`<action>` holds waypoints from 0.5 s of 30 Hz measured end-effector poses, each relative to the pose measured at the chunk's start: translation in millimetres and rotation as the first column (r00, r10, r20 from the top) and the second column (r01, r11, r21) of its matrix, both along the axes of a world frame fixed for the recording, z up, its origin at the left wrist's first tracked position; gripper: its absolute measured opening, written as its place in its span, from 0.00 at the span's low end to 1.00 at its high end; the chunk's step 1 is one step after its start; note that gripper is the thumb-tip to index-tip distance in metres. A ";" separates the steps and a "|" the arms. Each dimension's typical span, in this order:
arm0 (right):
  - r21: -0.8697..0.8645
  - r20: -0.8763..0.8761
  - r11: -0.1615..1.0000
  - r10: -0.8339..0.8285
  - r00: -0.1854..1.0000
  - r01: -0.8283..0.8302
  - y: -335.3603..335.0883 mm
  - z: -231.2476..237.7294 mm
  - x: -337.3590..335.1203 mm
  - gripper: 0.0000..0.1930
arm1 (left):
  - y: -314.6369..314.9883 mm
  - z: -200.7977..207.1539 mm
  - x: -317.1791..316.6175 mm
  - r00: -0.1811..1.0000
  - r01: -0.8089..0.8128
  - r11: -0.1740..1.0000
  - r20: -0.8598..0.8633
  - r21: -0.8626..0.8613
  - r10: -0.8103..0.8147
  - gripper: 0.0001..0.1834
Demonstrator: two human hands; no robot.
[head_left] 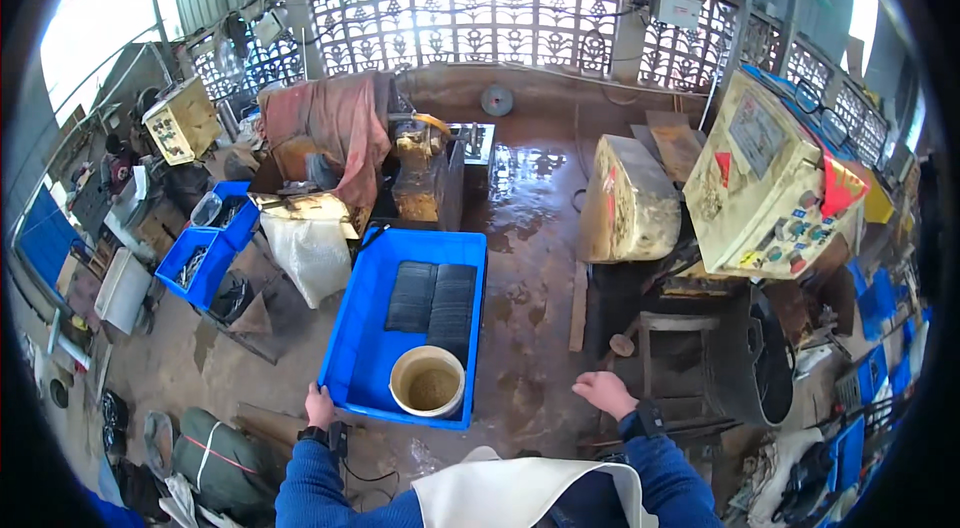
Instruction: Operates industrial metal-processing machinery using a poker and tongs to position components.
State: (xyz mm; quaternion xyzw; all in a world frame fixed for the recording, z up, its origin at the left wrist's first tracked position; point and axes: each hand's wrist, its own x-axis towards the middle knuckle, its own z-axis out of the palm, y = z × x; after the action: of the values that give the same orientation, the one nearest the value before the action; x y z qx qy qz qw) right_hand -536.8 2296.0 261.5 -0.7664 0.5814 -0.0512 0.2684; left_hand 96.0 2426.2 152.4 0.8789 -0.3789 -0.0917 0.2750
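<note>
My left hand (320, 406) is closed on the near left corner of a shallow blue plastic tray (352, 353), gripping its rim. Inside the tray, dark flat pieces (432, 300) lie in two stacked rows. A cream-coloured bucket (410, 400) stands in the tray's near right corner, with brownish contents at the bottom. To the right of the tray, apart from it, my right hand (605, 395) hangs in the air with its fingers curled in and nothing visible in them. A small wooden stool (680, 322) is close beyond this hand.
Left of the tray, a machine draped with a reddish cloth (345, 133) stands by smaller blue bins (192, 268). A cream control cabinet (750, 178) and a dark tub (750, 368) are at right. Wet patches (525, 188) cover the floor ahead. A green sack (220, 458) lies near left.
</note>
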 end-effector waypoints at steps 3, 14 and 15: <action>-0.071 0.094 0.990 0.130 0.987 -0.124 -43.1 -3.1 34.3 0.18 | -3.7 -13.2 -3.7 0.997 -0.034 0.998 -0.070 -0.056 0.031 0.17; -0.059 -0.235 0.920 0.364 0.901 -0.387 -279.6 -29.5 57.9 0.17 | -33.2 33.5 -42.7 0.983 -0.131 0.989 -0.140 -0.069 0.120 0.23; -0.124 -0.231 0.889 0.407 0.884 -0.441 -304.9 -21.4 62.6 0.19 | -32.1 39.2 -44.8 0.978 -0.154 0.988 -0.145 -0.020 0.149 0.23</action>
State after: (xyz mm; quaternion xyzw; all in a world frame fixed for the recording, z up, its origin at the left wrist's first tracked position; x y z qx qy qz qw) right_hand -474.2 1991.1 240.1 -0.8968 0.4162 0.0354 0.1461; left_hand 51.2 2394.1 191.6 0.8919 -0.2915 -0.1272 0.3214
